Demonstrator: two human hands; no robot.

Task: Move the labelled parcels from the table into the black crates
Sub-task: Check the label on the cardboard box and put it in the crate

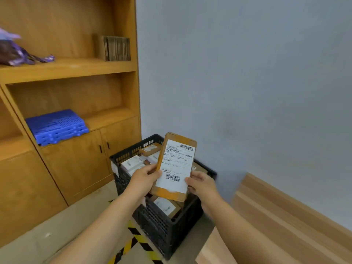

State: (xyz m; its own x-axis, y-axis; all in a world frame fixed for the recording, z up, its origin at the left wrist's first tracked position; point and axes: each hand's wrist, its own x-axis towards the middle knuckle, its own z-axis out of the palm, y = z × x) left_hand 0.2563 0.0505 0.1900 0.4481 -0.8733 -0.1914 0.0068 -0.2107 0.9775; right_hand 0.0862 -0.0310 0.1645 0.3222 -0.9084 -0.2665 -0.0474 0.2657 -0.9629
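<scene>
- Brown cardboard parcel (pixel 174 166) is in the air over the black crate (pixel 167 229), label side facing the camera, long axis near upright and tilted a little to the right.
- Step in hand, as I read it: carry is done and this is the label check or drop-off stage, just ahead of placing.
- Left hand (pixel 145 175) grips the parcel's lower left edge, thumb on the label face, fingers curled behind.
- Right hand (pixel 200 182) grips the lower right edge the same way, thumb tip on the white label (pixel 176 165) near the lower barcode.
- Both grips are clamped on the parcel's lower half; the upper half stands free above the hands.
- Parcel sits between the two hands, touching both, and overlaps the crate's middle in this view. It is clear of the crate's contents; exact height above them is hard to judge.
- Crate stands on the floor beside the wooden cabinet (pixel 76 159) and already holds several labelled parcels (pixel 133 162), stacked close to the rim.
- Next move calls for: tip the parcel flat, lower it onto the stack, find a spot where it won't slide off, then let go with both hands.
- Risk, my judgement: little free room left in the crate, so a flat lay on top is likelier than slotting it in.
- Counter edge (pixel 276 216) shows at lower right; no parcels visible on that part.
</scene>
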